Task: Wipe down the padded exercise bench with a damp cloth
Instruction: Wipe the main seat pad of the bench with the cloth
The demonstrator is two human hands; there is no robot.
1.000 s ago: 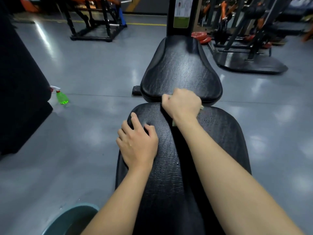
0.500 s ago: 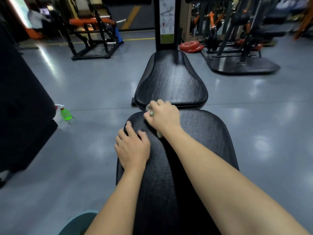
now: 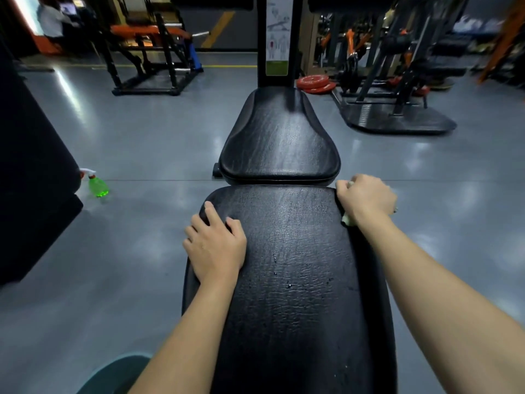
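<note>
- While the person is leaning over the padded surface, the L hand is resting palm-down by its left edge, fingers loosely spread and pressing flat, L forearm reaching straight fwd.
- R hand is balling into a fist around a pale cloth at the near pad's far right corner, knuckles up, R arm stretching along the right edge.
- Cloth is mostly hiding under the fist, w/ only scraps poking out.
- Green spray bottle is standing on the floor, well off to the left.
</note>
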